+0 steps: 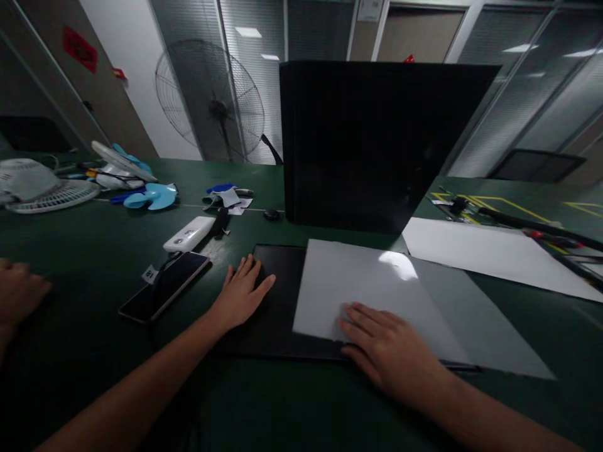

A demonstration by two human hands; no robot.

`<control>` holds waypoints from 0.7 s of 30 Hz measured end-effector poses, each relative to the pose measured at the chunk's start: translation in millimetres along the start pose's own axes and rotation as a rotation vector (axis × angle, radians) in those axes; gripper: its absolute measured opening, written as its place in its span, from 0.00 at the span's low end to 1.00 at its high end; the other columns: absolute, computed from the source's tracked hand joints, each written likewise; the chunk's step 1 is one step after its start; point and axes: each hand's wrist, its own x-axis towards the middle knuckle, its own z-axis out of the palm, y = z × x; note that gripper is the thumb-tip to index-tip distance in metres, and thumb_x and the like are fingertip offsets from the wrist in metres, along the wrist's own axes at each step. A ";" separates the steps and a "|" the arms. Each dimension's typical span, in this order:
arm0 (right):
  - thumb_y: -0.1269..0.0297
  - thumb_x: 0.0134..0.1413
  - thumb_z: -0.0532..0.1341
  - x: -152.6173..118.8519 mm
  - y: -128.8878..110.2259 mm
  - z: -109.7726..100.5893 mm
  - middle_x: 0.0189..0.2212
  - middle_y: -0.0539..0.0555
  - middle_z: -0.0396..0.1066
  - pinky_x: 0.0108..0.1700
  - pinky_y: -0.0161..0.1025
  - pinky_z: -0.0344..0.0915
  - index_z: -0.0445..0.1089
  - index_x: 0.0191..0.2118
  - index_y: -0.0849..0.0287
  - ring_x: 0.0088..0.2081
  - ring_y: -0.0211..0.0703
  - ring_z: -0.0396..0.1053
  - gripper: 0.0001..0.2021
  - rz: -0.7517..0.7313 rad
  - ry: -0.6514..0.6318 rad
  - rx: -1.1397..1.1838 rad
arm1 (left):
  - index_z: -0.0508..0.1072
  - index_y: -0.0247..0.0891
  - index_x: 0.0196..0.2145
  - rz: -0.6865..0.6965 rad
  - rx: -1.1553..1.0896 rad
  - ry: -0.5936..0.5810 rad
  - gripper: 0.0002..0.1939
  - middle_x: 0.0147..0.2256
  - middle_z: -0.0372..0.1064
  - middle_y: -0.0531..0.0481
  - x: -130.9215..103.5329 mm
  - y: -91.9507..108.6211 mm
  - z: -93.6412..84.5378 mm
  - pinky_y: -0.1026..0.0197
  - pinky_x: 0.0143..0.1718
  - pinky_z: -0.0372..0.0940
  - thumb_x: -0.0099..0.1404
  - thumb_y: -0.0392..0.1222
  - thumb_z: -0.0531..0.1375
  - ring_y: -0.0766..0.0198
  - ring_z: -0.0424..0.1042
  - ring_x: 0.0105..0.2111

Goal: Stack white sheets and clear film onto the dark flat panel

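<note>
My left hand [240,294] rests with spread fingers on the left edge of a flat black board [277,301] lying on the table. My right hand [386,345] lies flat over the lower part of a pale, glossy translucent sheet [348,276], its fingers stretched out. This sheet covers much of the board and overlaps a second translucent sheet [490,320], which reaches past the board on the right. Behind them, a large black panel or box [377,144] stands upright. My right hand and the sheets hide the board's right part.
Left of the board lie a phone [164,289] and a white power bank [189,234]. Farther back are light-blue fan blades [153,196] and a white fan grille [56,194]. A white sheet [499,251] lies at right, near dark cables. Another person's hand [21,292] is at far left.
</note>
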 end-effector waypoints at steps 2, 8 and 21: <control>0.41 0.63 0.59 2.6 -21.4 0.6 0.71 0.62 0.51 0.64 0.64 0.61 0.59 0.71 0.54 0.69 0.65 0.54 0.36 -0.049 -0.120 0.112 | 0.57 0.32 0.71 0.038 0.008 -0.009 0.44 0.72 0.45 0.32 -0.4 -4.0 1.7 0.34 0.70 0.39 0.73 0.69 0.43 0.41 0.40 0.73; 0.40 0.63 0.59 -2.3 -13.9 -14.9 0.74 0.62 0.39 0.69 0.56 0.55 0.43 0.75 0.55 0.72 0.56 0.45 0.44 -0.143 -0.157 0.342 | 0.52 0.40 0.73 0.116 0.066 -0.052 0.50 0.74 0.38 0.36 -2.5 -4.5 -1.1 0.31 0.69 0.40 0.65 0.73 0.54 0.35 0.37 0.72; 0.50 0.68 0.52 -51.6 227.9 0.6 0.63 0.65 0.64 0.68 0.56 0.55 0.68 0.63 0.65 0.68 0.58 0.56 0.28 0.608 0.345 -0.177 | 0.62 0.41 0.70 0.159 0.028 -0.114 0.31 0.74 0.42 0.46 3.4 -12.9 -19.5 0.41 0.70 0.48 0.72 0.48 0.48 0.45 0.46 0.72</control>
